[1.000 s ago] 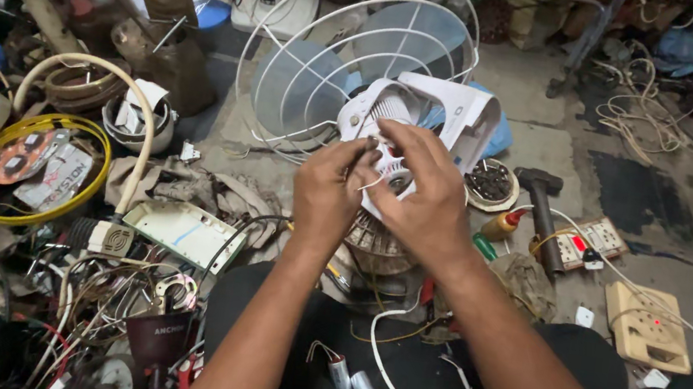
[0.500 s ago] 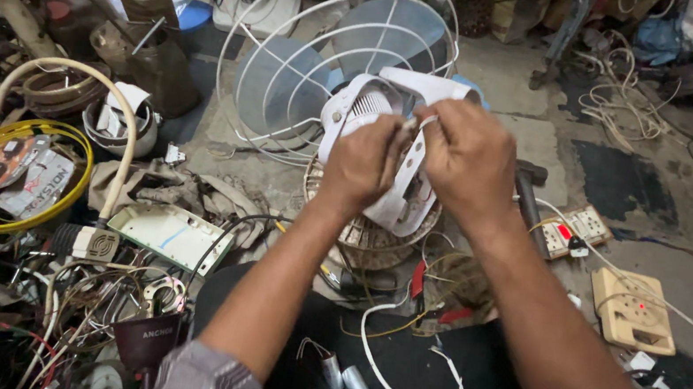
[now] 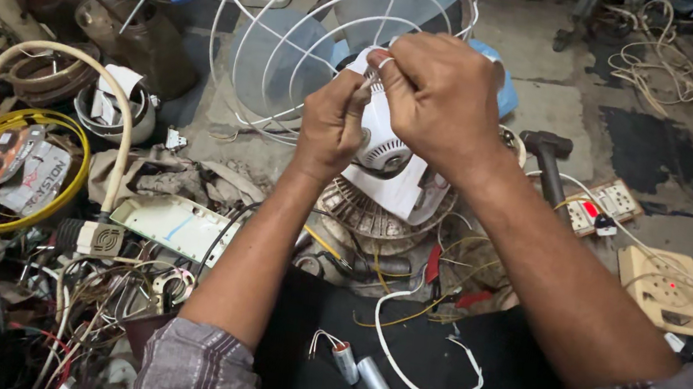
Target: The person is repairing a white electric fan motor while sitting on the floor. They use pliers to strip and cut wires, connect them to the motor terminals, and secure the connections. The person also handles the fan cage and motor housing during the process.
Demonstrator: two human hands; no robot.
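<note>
Cluttered floor: left hand (image 3: pixel 330 126) and right hand (image 3: pixel 440 91) both clamp 1 white fan housing (image 3: pixel 387 160).

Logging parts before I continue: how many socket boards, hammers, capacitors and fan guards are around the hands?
Socket boards: 2
Hammers: 1
Capacitors: 2
Fan guards: 1
Total: 6
</note>
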